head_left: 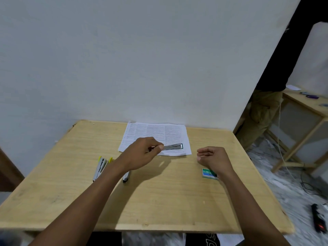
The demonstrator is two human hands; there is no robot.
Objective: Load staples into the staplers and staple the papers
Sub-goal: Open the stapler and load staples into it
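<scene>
My left hand point(142, 152) grips a small stapler point(173, 147) whose metal staple channel sticks out to the right, held just above the near edge of the printed papers point(156, 134). Apart from it, to the right, my right hand point(212, 158) hovers with fingers loosely curled and nothing in it. A green staple box point(207, 173) lies on the table, partly under my right wrist. A yellow-and-grey stapler point(100, 167) lies open on the left. Another stapler point(126, 176) shows partly from under my left forearm.
The wooden table point(159, 201) stands against a white wall. To the right are a second wooden table point(308, 103) with small items, a person's trousers point(262, 114), loose cables and a black power strip point(317, 219) on the floor.
</scene>
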